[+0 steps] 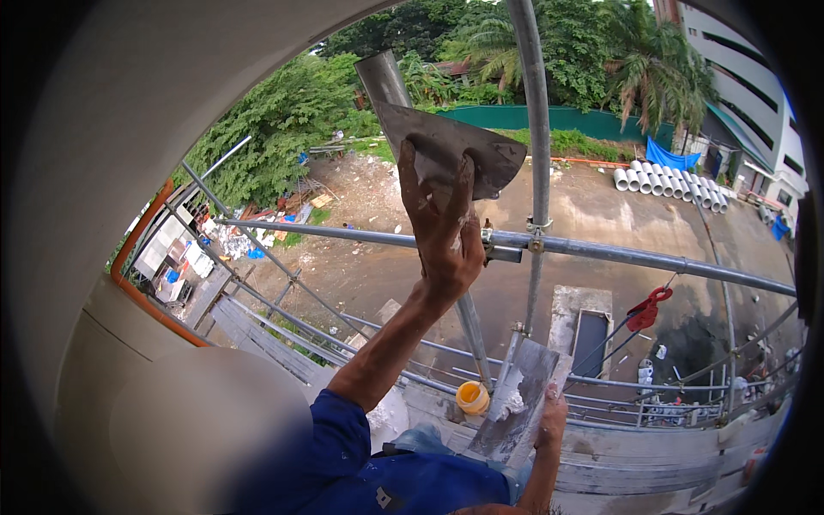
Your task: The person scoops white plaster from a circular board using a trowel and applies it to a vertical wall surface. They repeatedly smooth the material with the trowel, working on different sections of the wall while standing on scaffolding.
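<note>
My left hand [451, 245] is raised in front of the scaffold with its arm stretched out. Its fingers press on the dark face of a broad steel trowel [499, 161]; the hand hides any handle. Lower down on the right, my right hand [552, 421] grips the edge of a long, flat grey board [530, 371]. A lump of white plaster [513, 402] lies on that board, and whitish smears mark the fingers. A yellow bucket [472, 397] stands just left of the board.
Scaffold pipes [592, 246] cross ahead, with an upright pole [534, 112] near the trowel. A red hook [648, 309] hangs at right. Planks [635, 472] lie below. A smooth pale wall [172, 112] curves along the left. Concrete pipes [669, 184] are stacked on the ground beyond.
</note>
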`<state>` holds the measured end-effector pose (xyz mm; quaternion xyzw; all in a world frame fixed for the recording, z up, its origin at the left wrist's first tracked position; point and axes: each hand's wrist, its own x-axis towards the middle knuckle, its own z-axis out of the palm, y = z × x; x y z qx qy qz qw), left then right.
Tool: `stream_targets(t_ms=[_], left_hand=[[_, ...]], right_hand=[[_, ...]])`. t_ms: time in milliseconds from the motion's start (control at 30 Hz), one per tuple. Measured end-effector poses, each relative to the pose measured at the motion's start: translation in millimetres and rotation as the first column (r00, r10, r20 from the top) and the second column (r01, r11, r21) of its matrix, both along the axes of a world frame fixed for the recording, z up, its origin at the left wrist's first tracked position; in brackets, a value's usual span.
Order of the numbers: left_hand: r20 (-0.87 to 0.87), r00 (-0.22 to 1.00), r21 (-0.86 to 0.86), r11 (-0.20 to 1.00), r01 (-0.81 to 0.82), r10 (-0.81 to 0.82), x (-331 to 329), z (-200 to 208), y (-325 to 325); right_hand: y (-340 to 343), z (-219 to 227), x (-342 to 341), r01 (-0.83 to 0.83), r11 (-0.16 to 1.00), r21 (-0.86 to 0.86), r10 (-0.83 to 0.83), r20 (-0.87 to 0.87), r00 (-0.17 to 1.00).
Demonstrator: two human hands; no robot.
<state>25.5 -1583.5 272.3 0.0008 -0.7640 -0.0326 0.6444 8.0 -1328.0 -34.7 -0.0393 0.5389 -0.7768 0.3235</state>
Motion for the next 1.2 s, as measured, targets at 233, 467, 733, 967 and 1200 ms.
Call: stream_targets(t_ms=[233,467,733,967,1200], left_hand=[[-0.282,0.926,-0.117,0.949,-0.292,0.25,27,68,-71],[-0.297,0.906,-0.185,0.913,-0.364,0.302,19,73,-177],[-0.509,0.861,-0.217,0.965,-0.145,0.015,-53,93,-184],[-0.529,0.846,-0.238,0.943,-0.232,0.075,-63,109,-188],[-0.575,0.818,-0.217,0.97,-0.113,-0.034,-79,111,-171]], right_hand=[[67,-59,26,0.115,0.989,0.093,-0.124,0.102,0.987],[87,-100,36,0.15,0.965,0.213,-0.171,0.088,0.981],[77,-88,63,0.156,0.955,0.253,-0.191,0.119,0.974],[80,-88,88,0.212,0.969,0.126,-0.23,0.148,0.962],[76,-66,95,0.257,0.949,0.181,-0.285,0.153,0.946]])
